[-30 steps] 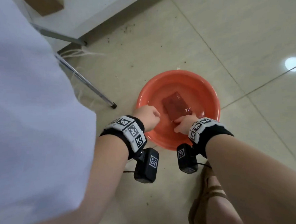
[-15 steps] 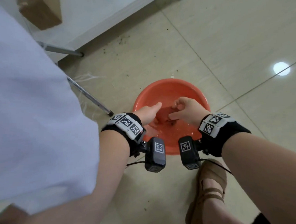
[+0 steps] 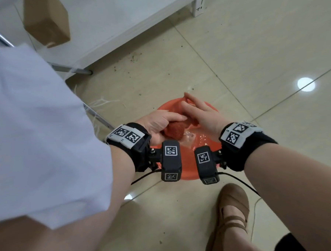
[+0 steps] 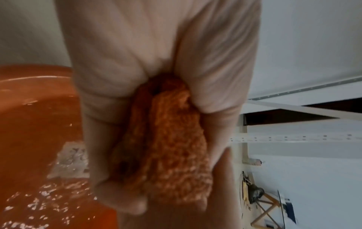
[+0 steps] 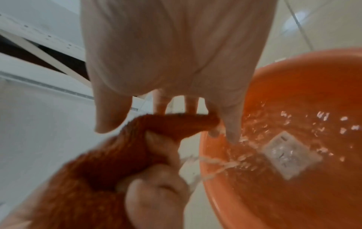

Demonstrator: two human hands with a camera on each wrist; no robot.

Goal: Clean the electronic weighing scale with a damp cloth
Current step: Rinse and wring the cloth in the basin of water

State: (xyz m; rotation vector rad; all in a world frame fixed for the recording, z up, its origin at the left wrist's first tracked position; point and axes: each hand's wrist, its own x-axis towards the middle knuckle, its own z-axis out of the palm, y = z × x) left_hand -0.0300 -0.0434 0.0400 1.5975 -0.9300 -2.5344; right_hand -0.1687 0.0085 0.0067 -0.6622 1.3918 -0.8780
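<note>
A wet red cloth (image 3: 175, 131) hangs bunched above an orange basin (image 3: 165, 108) of water on the floor. My left hand (image 3: 158, 123) grips the thick bunched end, its fingers curled round the cloth (image 4: 166, 147). My right hand (image 3: 199, 115) holds the thinner far end (image 5: 192, 122) between its fingers. Water runs off the cloth into the basin (image 5: 293, 96). The weighing scale is not in any view.
A white sticker (image 5: 290, 153) lies on the basin's bottom. Behind the basin stand a white shelf (image 3: 117, 32), a cardboard box (image 3: 46, 22) and slanted metal legs (image 3: 71, 69). A foot in a brown sandal (image 3: 231, 218) stands on the beige tiles nearby.
The cloth lay flat in the water one second ago. Both hands have lifted it out and bunched it between them above the basin.
</note>
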